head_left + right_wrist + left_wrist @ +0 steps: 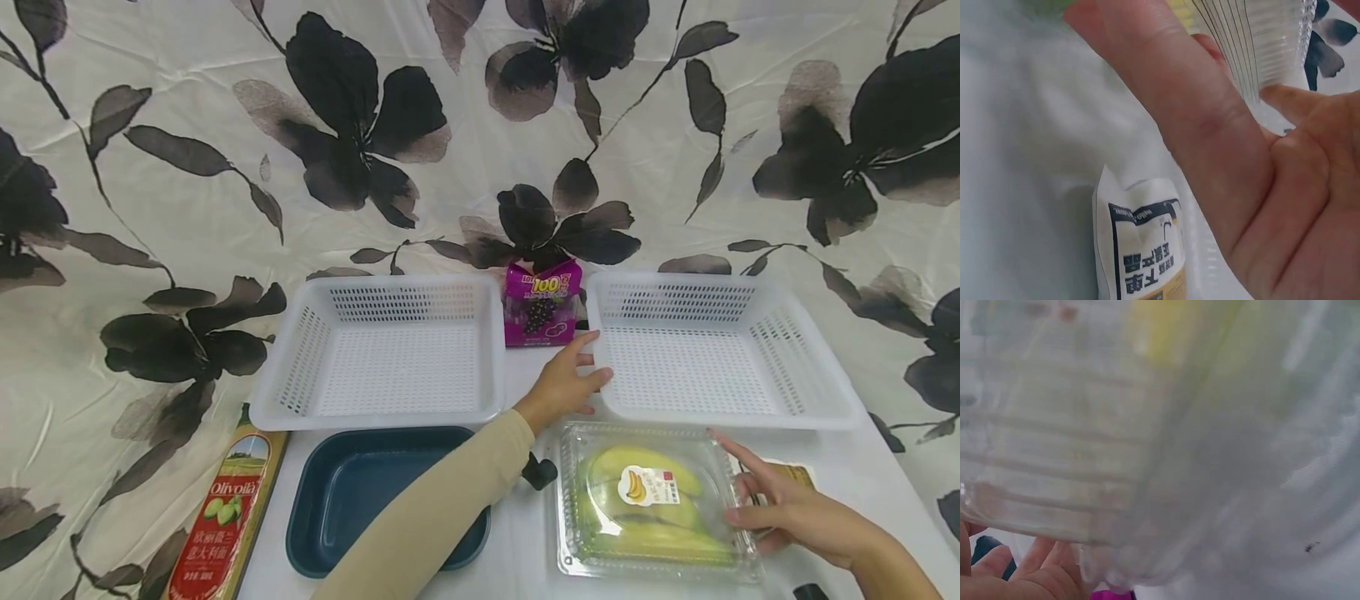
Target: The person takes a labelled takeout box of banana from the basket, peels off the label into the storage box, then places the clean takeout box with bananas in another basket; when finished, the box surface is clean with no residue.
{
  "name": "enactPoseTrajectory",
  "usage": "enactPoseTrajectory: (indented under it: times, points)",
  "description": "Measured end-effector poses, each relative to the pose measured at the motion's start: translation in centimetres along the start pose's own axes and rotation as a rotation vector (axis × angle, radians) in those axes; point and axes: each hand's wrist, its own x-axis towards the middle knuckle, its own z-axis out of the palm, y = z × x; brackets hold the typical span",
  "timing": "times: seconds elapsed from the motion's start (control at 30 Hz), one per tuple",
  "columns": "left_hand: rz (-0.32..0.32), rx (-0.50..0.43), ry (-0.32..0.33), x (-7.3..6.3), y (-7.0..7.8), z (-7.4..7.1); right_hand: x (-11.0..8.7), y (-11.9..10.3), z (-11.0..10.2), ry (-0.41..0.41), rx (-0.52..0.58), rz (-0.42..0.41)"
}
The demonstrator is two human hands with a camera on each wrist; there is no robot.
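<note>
1. Two white baskets (375, 421); one blue tray (352, 504); one purple packet (542, 306)
2. One clear, labelled box (645, 569) of greenish-yellow bananas (660, 542) — on the table (855, 462), before the right basket (720, 415)
3. Left hand (567, 377) spread at that basket's edge; right hand (787, 512) loosely open — fingers touching the box

Is a white table (525, 533). Carries left basket (405, 367) and right basket (690, 367), purple bag (542, 308) upright between them, blue tray (375, 475) and banana box (652, 517) in front, packet (1144, 250) beside the box, pasta pack (225, 517) along the left edge.
</note>
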Motion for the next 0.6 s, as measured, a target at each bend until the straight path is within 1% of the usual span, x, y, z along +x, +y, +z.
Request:
enactPoseTrajectory:
  times: [0.13,0.2,0.27,0.37,0.43,0.5,0.57,0.6]
  points:
    - [-0.006,0.019,0.006,-0.1,0.4,0.0,-0.3,-0.3,-0.1,0.013,-0.054,0.016]
    - [-0.012,0.047,0.014,-0.3,0.6,-0.1,-0.6,-0.5,-0.1,0.028,-0.095,0.022]
    - [-0.006,0.107,0.025,-0.6,0.8,-0.3,-0.9,-0.8,-0.2,0.047,-0.132,0.017]
    - [0.012,0.2,0.038,-1.5,1.2,-0.9,-1.5,-1.3,-0.2,0.062,-0.179,-0.025]
    - [0.03,0.25,0.046,-2.1,1.4,-1.4,-1.9,-1.7,-0.1,0.087,-0.226,-0.055]
    - [0.041,0.269,0.048,-3.0,1.6,-1.9,-2.3,-2.2,0.2,0.141,-0.313,-0.084]
    - [0.057,0.299,0.044,-3.9,1.8,-2.3,-2.7,-2.8,0.6,0.237,-0.439,-0.117]
    - [0.072,0.328,0.04,-4.5,1.8,-2.5,-2.9,-3.1,0.8,0.291,-0.503,-0.133]
